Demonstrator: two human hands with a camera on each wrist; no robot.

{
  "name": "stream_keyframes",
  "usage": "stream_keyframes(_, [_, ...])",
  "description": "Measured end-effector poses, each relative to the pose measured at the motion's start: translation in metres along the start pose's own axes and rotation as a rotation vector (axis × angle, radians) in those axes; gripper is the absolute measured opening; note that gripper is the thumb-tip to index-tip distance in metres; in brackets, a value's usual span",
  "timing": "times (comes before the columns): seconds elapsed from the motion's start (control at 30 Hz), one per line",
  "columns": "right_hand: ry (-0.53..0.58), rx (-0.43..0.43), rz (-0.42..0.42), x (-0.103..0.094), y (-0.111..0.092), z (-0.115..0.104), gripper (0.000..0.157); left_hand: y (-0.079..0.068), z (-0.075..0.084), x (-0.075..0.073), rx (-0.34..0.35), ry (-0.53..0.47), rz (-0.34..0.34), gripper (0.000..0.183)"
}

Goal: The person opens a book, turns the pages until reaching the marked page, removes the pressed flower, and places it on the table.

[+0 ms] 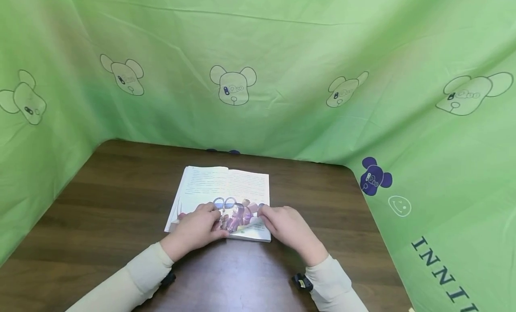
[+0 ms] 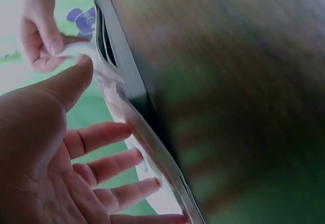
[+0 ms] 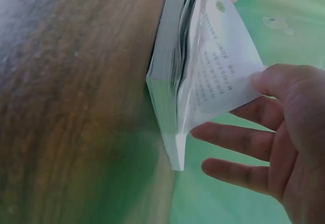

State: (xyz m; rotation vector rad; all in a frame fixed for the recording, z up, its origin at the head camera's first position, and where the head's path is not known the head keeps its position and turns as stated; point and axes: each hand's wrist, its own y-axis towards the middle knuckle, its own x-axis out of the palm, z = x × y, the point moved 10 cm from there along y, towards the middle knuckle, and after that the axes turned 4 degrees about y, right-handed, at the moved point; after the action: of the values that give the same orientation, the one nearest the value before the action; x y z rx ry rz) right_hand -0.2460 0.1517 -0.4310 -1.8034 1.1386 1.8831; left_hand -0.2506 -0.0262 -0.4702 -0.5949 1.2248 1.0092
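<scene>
An open book (image 1: 247,184) lies on the table, with printed text above a coloured picture across its lower half. My left hand (image 1: 197,227) rests on the lower left page, its fingers spread over the paper in the left wrist view and its thumb near the middle fold. At the lower right, my right hand (image 1: 288,227) pinches a page (image 3: 223,71) by its corner between thumb and forefinger. That page is lifted and bends away from the stack beneath, showing printed text on its underside in the right wrist view. The other right fingers are held off the paper.
The book lies on a dark brown wooden table (image 1: 133,191). Green cloth (image 1: 282,47) printed with bear heads hangs around the table's back and sides. A black device (image 1: 302,282) is strapped under the right sleeve, another (image 1: 167,279) under the left.
</scene>
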Motion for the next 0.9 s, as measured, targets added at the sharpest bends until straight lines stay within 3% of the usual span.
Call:
stream_keyframes(0.17, [-0.046, -0.004, 0.041, -0.011, 0.002, -0.001, 0.008, 0.006, 0.008, 0.006, 0.003, 0.085, 0.009, 0.063])
stream_keyframes(0.3, [-0.059, -0.006, 0.062, -0.019, 0.000, -0.002, 0.008, 0.009, 0.014, 0.008, 0.008, 0.101, 0.008, 0.066])
stream_keyframes(0.57, [0.004, 0.019, 0.156, -0.034, 0.004, 0.001, 0.018, 0.005, 0.011, 0.005, -0.016, 0.128, 0.012, 0.059])
stream_keyframes(0.73, [0.034, 0.116, 0.184, -0.037, 0.001, 0.014, 0.022, 0.000, 0.010, 0.001, -0.002, 0.141, -0.015, 0.050])
stream_keyframes(0.9, [0.055, 0.201, 0.155, -0.031, -0.003, 0.023, 0.024, -0.006, 0.006, 0.000, -0.005, 0.120, -0.017, 0.039])
